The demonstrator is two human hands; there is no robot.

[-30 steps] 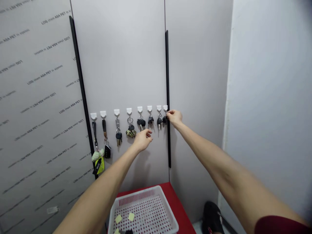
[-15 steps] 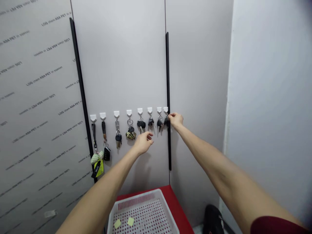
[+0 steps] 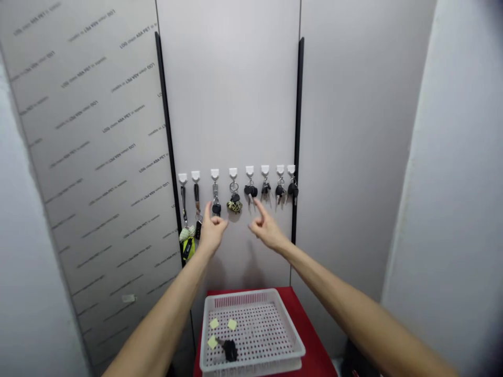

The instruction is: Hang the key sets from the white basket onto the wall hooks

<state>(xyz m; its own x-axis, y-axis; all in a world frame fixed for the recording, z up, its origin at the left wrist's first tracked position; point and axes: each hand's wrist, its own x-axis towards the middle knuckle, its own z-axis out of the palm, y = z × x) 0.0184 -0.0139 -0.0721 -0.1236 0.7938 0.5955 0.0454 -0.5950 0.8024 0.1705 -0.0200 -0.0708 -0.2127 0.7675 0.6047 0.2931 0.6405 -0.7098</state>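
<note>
A row of white hooks (image 3: 249,170) on the pale door panel carries several sets of keys. My left hand (image 3: 212,233) is raised in front of the left part of the row, index finger up and thumb apart, holding nothing. Close to it hang a black key on a metal clasp (image 3: 216,208) and a black car key (image 3: 198,229), partly hidden by the hand. My right hand (image 3: 269,229) holds nothing, its index finger extended just below a bunch of black-headed keys (image 3: 250,190). Between the hands hangs a key ring with a gold, round-patterned charm (image 3: 234,205). The rightmost keys (image 3: 293,189) hang by the handle.
Below, a white perforated basket (image 3: 288,319) stands on a red surface (image 3: 310,335), with yellow paper squares (image 3: 232,324) and a black key bunch (image 3: 230,351) inside. Long black door handles (image 3: 297,131) run beside the panel. A yellow-green tag (image 3: 188,248) dangles at the left end.
My right hand has left the rightmost keys and moved left and down; those keys hang free. My left hand has moved left along the row. The view has shifted, showing more of the basket.
</note>
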